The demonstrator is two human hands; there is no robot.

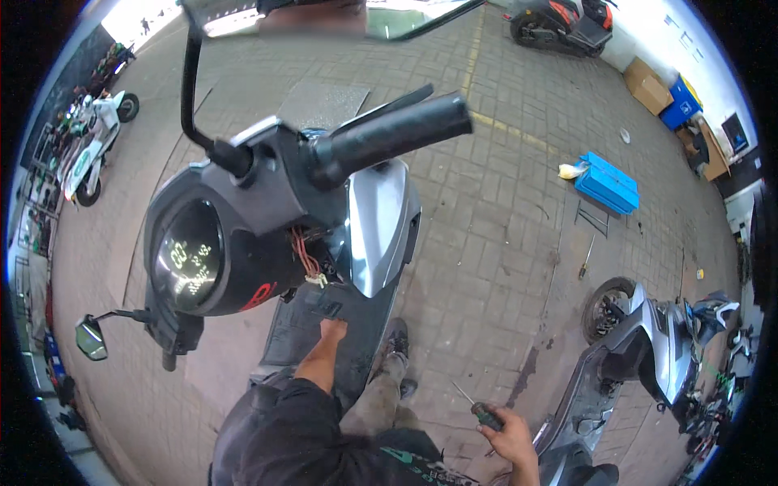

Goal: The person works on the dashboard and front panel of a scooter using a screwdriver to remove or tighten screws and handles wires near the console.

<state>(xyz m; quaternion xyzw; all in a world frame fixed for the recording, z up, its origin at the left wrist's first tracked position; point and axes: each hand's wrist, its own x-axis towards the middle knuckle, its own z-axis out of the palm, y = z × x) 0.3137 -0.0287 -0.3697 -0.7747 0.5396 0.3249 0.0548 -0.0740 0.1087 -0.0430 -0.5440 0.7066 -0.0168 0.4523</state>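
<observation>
My left hand (333, 330) is closed on a small black plastic part (324, 304) below the scooter's dashboard (212, 257). Just above it, red wires (302, 251) and a pale connector (316, 279) hang out of the dark housing, beside the silver front panel (374, 227). My right hand (506, 433) grips a screwdriver (486, 414) with a dark green handle, its shaft pointing up and left, to the right of my legs. The handlebar grip (393, 134) crosses the upper middle, and the display on the dashboard is lit.
A second scooter (660, 356) stands close on the right. A blue toolbox (604, 180) on a stand (590, 217) and a loose screwdriver (583, 267) are farther up the paving. Boxes (647, 83) line the right wall. More scooters stand at the top right and far left (93, 142).
</observation>
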